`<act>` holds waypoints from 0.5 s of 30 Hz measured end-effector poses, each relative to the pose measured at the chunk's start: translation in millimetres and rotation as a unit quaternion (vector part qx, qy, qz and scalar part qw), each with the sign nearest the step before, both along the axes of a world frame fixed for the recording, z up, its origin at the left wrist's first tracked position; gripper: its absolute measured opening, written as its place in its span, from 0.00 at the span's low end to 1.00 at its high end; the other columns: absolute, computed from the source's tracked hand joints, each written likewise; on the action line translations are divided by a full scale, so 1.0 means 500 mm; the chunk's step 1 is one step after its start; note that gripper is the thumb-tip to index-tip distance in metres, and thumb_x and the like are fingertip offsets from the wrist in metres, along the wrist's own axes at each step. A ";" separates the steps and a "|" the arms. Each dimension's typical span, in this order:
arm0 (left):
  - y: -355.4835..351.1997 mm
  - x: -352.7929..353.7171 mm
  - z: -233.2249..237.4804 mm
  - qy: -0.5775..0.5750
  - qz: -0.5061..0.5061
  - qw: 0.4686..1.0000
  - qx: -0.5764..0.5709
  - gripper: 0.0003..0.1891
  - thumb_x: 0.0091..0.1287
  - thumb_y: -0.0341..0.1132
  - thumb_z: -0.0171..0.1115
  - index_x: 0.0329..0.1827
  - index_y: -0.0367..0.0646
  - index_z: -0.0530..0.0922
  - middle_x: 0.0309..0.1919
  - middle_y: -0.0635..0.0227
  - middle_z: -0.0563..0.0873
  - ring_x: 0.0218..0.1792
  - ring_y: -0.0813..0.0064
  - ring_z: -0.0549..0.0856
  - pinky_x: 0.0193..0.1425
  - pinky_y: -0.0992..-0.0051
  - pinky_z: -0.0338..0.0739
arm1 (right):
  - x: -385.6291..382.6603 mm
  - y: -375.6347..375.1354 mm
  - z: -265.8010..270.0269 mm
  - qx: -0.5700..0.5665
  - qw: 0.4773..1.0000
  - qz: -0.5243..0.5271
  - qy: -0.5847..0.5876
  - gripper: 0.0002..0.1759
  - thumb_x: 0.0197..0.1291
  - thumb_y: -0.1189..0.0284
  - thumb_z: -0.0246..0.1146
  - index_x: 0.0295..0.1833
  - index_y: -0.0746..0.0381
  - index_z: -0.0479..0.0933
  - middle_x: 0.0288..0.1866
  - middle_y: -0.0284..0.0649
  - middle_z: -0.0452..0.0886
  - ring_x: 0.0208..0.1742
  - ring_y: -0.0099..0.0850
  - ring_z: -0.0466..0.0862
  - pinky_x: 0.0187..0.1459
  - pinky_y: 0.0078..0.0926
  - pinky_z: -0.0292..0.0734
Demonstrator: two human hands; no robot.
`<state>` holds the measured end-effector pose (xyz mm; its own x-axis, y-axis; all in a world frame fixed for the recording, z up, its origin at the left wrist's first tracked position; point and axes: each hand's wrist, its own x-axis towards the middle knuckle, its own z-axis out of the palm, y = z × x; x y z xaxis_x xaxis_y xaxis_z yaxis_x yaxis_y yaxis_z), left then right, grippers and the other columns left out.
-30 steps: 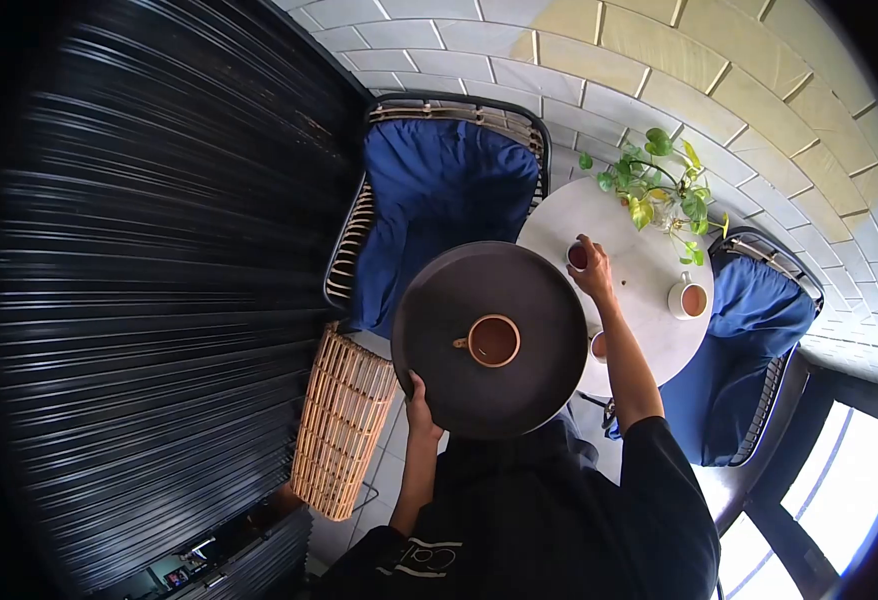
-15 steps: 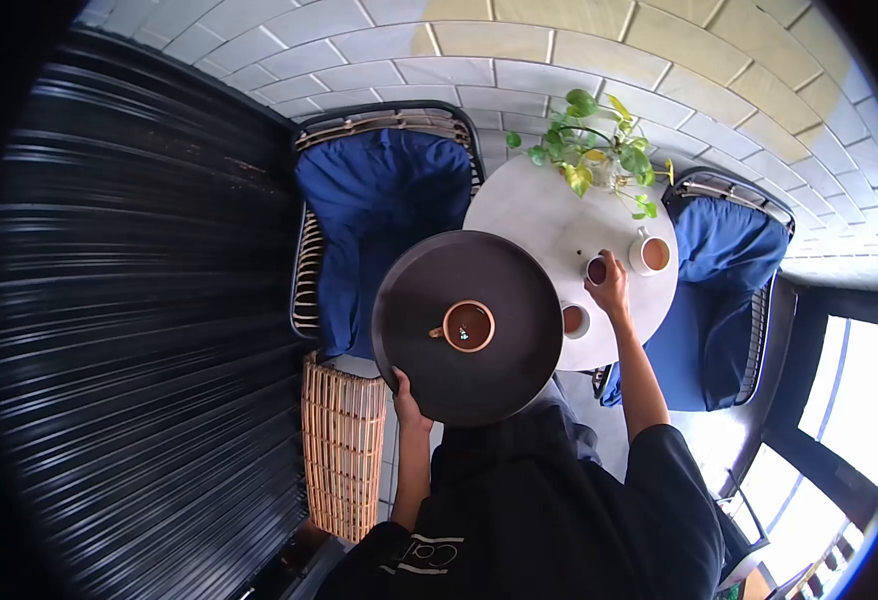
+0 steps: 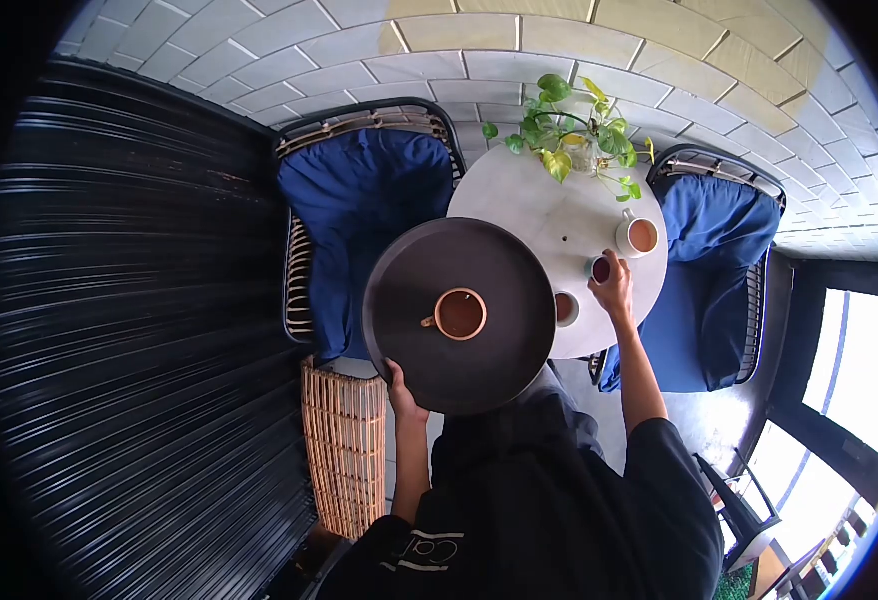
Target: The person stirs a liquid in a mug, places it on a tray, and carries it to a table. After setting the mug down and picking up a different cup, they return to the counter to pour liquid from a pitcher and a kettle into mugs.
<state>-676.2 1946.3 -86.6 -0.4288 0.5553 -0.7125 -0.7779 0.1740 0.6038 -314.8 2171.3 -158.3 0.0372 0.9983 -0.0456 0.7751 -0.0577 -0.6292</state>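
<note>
A round table (image 3: 504, 205) with a pale, faintly veined top stood close to a wall of white and yellowish blocks (image 3: 519, 85). Near its wall side a leafy plant (image 3: 553, 90) spread from a clear glass vase (image 3: 586, 157), and a tiny dark speck (image 3: 564, 239) lay on the bare middle. A white mug (image 3: 639, 237) of milky brown drink stood near the edge, and a white cup (image 3: 565, 309) sat partly hidden behind the tray's rim.

Between these two, the right hand (image 3: 613, 288) was curled around a small cup (image 3: 600, 268) of dark red liquid, fingers closed on its side, at the table; whether its base touched the top could not be told. The left hand (image 3: 405, 393) gripped the near edge of a round dark tray (image 3: 409, 270), thumb over the rim. On the tray stood a brown cup (image 3: 460, 314) of dark drink, handle to the left.

Chairs with blue cushions (image 3: 364, 190) flanked the table. Left of the person were a wicker piece (image 3: 344, 440) and a black ribbed wall (image 3: 149, 300); bright windows (image 3: 854, 345) lit the right.
</note>
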 end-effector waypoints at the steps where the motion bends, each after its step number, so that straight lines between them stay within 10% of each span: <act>1: -0.002 0.000 0.000 -0.001 0.003 1.000 0.008 0.31 0.75 0.54 0.47 0.72 0.40 0.60 0.68 0.59 0.70 0.65 0.60 0.73 0.68 0.58 0.70 | 0.001 -0.001 0.000 -0.001 1.000 0.002 0.000 0.38 0.35 0.77 0.74 0.59 0.58 0.71 0.44 0.53 0.78 0.47 0.51 0.81 0.47 0.44 0.79; 10: -0.018 0.004 0.001 0.008 0.006 1.000 0.024 0.31 0.75 0.53 0.47 0.72 0.40 0.60 0.67 0.59 0.70 0.65 0.60 0.73 0.68 0.59 0.71 | -0.011 0.007 0.043 -0.061 0.997 0.025 -0.027 0.42 0.37 0.72 0.76 0.62 0.62 0.66 0.56 0.55 0.71 0.61 0.53 0.71 0.61 0.44 0.70; 15: -0.020 0.007 0.007 0.005 0.014 1.000 0.020 0.31 0.75 0.53 0.48 0.72 0.40 0.60 0.66 0.58 0.71 0.64 0.59 0.75 0.66 0.59 0.72 | -0.071 0.023 0.161 0.120 0.989 0.023 -0.080 0.40 0.42 0.73 0.75 0.63 0.62 0.67 0.54 0.57 0.71 0.57 0.53 0.73 0.58 0.45 0.71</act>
<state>-672.7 1936.5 -83.3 -0.4518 0.5714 -0.6851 -0.7759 0.1274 0.6179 -350.3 2182.8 -77.6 -0.0204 0.9803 0.1966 0.8646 0.1160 -0.4888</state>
